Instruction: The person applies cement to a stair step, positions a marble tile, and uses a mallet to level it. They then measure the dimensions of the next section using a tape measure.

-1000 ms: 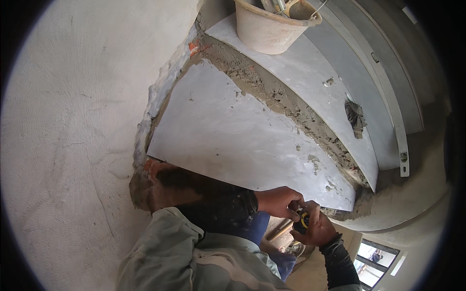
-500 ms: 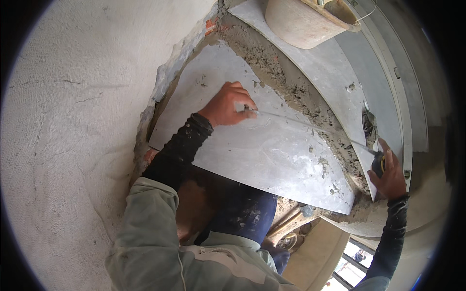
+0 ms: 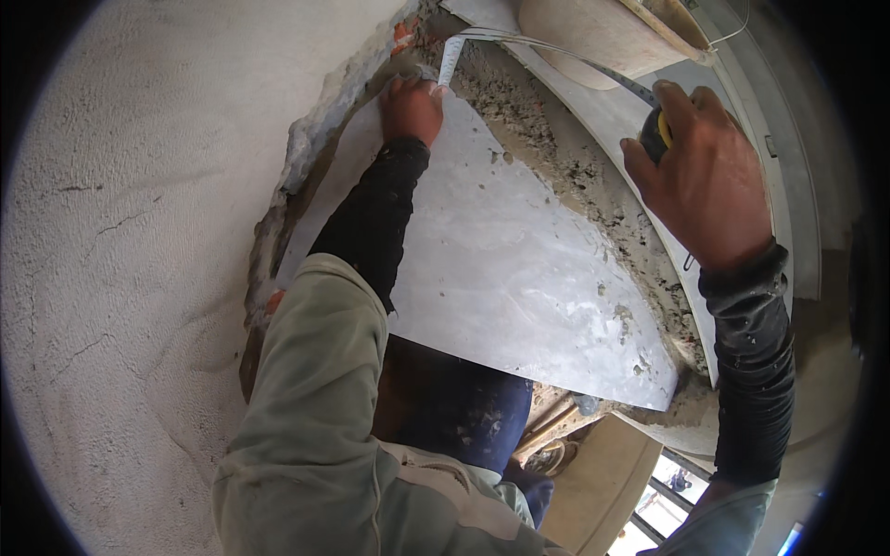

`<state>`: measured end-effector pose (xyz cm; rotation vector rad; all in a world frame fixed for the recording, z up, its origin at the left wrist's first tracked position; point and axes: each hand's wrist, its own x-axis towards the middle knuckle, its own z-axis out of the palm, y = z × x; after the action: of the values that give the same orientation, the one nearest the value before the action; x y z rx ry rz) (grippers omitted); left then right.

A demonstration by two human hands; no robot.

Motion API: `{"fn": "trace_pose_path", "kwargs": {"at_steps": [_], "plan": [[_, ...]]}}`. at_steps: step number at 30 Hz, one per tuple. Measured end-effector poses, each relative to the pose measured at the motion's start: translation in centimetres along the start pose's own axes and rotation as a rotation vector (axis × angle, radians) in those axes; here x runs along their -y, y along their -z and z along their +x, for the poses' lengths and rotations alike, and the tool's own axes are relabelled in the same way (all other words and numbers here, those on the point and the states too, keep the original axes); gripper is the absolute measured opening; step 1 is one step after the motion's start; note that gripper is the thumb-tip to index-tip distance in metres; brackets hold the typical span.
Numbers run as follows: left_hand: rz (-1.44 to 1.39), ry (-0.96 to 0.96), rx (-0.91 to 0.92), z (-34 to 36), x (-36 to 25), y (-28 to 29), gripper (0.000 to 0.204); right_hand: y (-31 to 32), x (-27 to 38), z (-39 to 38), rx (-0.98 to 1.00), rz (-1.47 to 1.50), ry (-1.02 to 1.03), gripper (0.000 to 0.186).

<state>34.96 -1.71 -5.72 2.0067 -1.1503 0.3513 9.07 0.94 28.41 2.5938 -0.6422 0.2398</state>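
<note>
two hands span the tape blade (image 3: 556,51): left hand (image 3: 413,107) pins its end upper centre, right hand (image 3: 709,181) grips the tape measure case (image 3: 656,134) upper right.

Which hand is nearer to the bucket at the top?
Right. The right hand, holding the tape measure, is just below the bucket. The left hand is farther left, pressing the tape end on the slab's corner.

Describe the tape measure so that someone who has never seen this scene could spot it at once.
Start at the grey wedge-shaped stair slab beside the rough plastered wall. Along its mortar-crusted upper edge the left hand pins the tape's end, and the right hand holds the tape measure: a dark and yellow case, the only thing with a thin pale blade arcing between both hands.
</note>
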Motion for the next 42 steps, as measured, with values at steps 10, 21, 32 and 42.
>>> {"fn": "trace_pose_path", "kwargs": {"at_steps": [10,21,32,42], "plan": [[0.289,0.098,-0.010,2.4,0.8,-3.7,0.022,-4.2,-0.1,2.9,0.017,-0.156,0.007,0.040],[0.207,0.137,0.039,3.0,0.6,-3.6,0.025,-4.4,-0.5,4.0,-0.022,-0.170,0.056,0.043],[0.254,0.124,0.023,3.0,0.7,-3.6,0.023,-2.6,3.0,4.8,-0.023,-0.206,-0.116,0.020],[0.241,0.169,0.027,3.4,1.0,-4.1,0.030,-3.6,2.4,5.1,-0.007,-0.105,-0.120,0.018]]}}
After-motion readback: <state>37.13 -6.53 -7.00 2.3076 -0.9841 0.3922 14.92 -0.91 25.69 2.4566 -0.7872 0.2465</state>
